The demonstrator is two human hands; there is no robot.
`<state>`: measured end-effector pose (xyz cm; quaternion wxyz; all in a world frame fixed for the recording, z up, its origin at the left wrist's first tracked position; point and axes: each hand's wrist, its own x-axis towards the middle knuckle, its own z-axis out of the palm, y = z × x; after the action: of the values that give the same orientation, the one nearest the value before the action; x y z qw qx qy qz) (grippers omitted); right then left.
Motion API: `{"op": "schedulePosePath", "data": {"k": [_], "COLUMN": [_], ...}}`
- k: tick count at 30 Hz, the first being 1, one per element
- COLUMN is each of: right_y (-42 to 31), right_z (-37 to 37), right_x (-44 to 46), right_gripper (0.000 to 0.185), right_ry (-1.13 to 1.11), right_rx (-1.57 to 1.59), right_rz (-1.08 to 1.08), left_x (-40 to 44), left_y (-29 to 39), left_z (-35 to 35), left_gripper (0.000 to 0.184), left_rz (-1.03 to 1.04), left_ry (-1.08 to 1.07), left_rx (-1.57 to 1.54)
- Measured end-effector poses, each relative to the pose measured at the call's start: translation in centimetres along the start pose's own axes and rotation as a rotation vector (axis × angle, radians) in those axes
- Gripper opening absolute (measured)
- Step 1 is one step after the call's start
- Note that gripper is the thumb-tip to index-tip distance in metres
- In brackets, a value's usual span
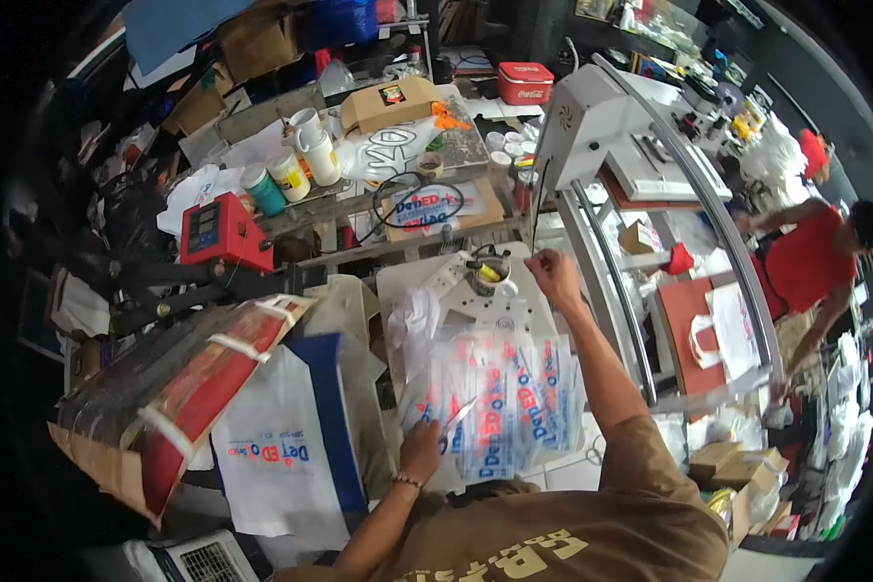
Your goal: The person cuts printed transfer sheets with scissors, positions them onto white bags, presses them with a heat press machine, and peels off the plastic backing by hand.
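My left hand (420, 454) is closed around a pair of scissors (463, 413), whose pale blade points up and to the right. Under the blade lie clear film sheets (495, 388) printed with red and blue "DepED" lettering, spread over a white tabletop (398, 281). My right hand (556, 276) is raised beyond the sheets, just right of a mug (492, 275) with tools in it. Its fingers are pinched together; whatever is between them is too small to make out. Crumpled white material (413, 325) sits at the sheets' upper left corner.
On the left, a red-boxed heat press (225, 235) stands behind a white-and-blue printed bag (272, 441). A large grey press machine (592, 126) rises at right. Bottles (289, 175) and a cardboard box (390, 104) fill the back table. A person in red (807, 257) works at far right.
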<state>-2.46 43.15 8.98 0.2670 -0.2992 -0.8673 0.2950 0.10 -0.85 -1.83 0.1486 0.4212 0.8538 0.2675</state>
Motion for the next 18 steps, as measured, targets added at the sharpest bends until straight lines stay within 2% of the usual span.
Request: {"op": "schedulePosePath", "data": {"k": [2, 4, 7, 9, 10, 11, 13, 17, 18], "right_y": [-0.3, 0.4, -0.5, 1.0, 0.2, -0.8, -1.1, -4.3, -3.0], "right_z": [2.2, 5.7, 12.1, 18.8, 20.1, 21.2, 25.7, 26.3, 27.6], "right_x": [5.7, 11.6, 17.6, 21.3, 22.2, 22.5, 23.4, 22.6, 22.9], "right_gripper": [0.03, 0.03, 0.034, 0.048, 0.048, 0.054, 0.063, 0.056, 0.054], "right_ry": [-0.034, -0.24, -0.372, -0.457, -0.476, -0.518, -0.586, -0.591, -0.533], "right_rx": [0.058, -0.08, -0.125, -0.204, -0.186, -0.296, -0.471, -0.686, -0.674], "right_rz": [-0.073, -0.18, -0.319, -0.564, -0.579, -0.545, -0.503, -0.526, -0.5], "left_x": [0.1, 0.2, 0.5, 0.7, 0.7, 0.6, 0.4, -0.1, 0.2], "left_y": [1.3, 1.7, 2.2, 3.2, 3.5, 3.7, 4.1, 3.7, 3.8], "left_z": [-0.7, -1.0, -0.9, -1.3, -1.3, -1.4, -1.6, -0.6, -0.7], "left_gripper": [0.014, 0.01, 0.007, 0.006, 0.004, 0.004, 0.003, 0.003, 0.004], "left_rz": [-0.08, -0.157, -0.255, -0.299, -0.324, -0.359, -0.295, -0.386, -0.341], "left_ry": [-0.035, -0.042, -0.055, -0.056, -0.059, -0.054, 0.048, 0.076, 0.116], "left_rx": [-0.009, 0.01, -0.036, 0.003, 0.047, 0.048, 0.043, -0.003, -0.001]}}
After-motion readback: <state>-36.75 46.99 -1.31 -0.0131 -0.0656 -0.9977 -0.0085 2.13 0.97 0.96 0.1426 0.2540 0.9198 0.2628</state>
